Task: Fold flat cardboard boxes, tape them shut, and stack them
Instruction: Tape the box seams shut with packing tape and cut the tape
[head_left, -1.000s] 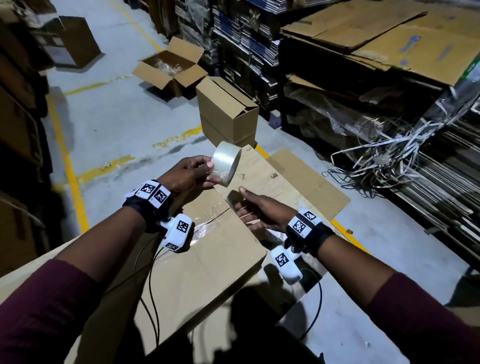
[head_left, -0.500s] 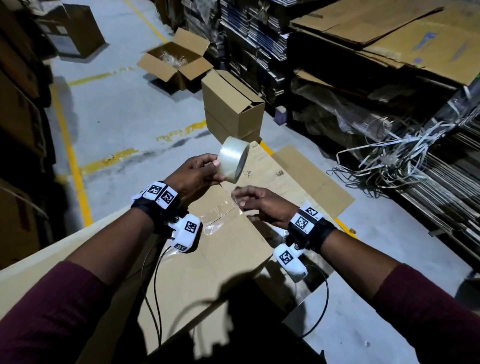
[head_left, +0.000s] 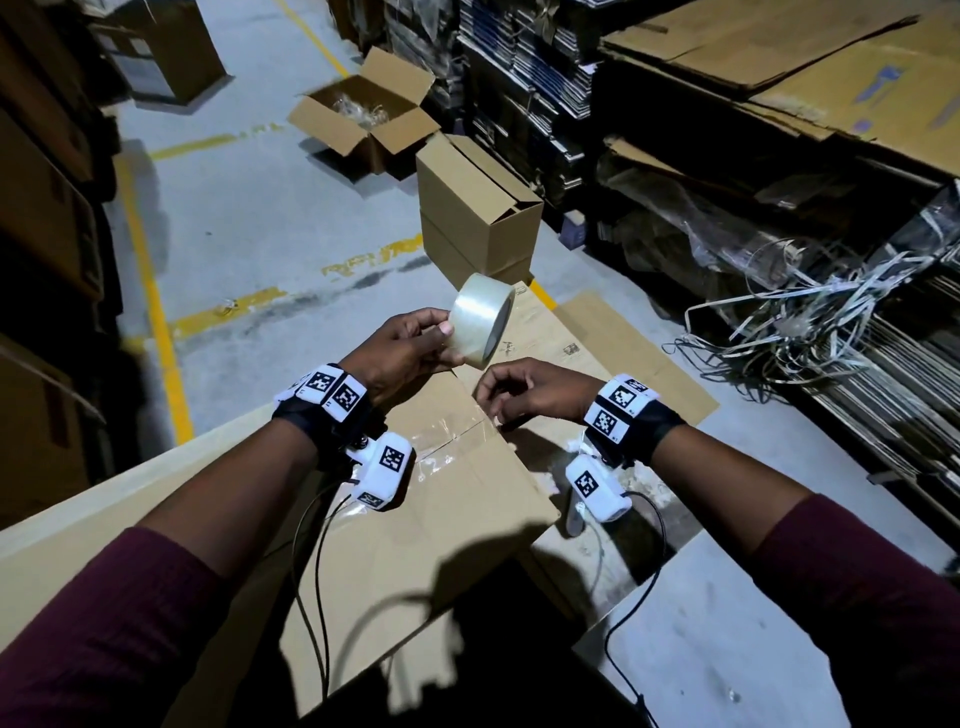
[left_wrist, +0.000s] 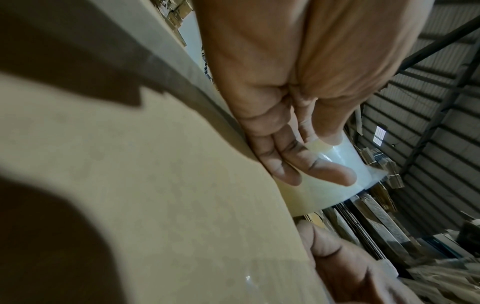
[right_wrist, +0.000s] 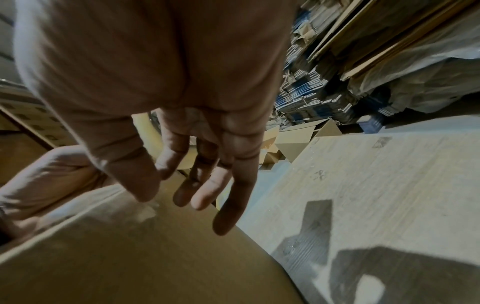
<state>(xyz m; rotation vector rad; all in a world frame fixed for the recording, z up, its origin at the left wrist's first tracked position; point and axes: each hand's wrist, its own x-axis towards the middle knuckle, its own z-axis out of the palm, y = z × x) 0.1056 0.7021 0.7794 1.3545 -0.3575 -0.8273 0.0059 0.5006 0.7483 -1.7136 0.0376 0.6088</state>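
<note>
In front of me lies a brown cardboard box (head_left: 415, 525), with a strip of clear tape (head_left: 447, 439) over its top seam. My left hand (head_left: 449, 345) holds a roll of clear tape (head_left: 480, 319) just above the box's far edge. In the left wrist view, thumb and fingers of the left hand (left_wrist: 335, 158) pinch the tape roll (left_wrist: 311, 197). My right hand (head_left: 493, 405) hangs over the far edge at the seam's end. In the right wrist view, the right hand (right_wrist: 174, 191) has loose fingers, and its thumb tip touches the box (right_wrist: 155, 257) by the shiny tape.
Two closed boxes (head_left: 478, 218) stand stacked on the floor ahead, and an open box (head_left: 363, 124) lies behind them. Flat cardboard (head_left: 623, 353) lies under and beyond my box. Tangled strapping (head_left: 805, 322) and stacks of flat cartons (head_left: 779, 78) fill the right side.
My right hand has turned over from beside the box and come onto its far edge at the taped seam. My left hand still holds the roll, now a little higher.
</note>
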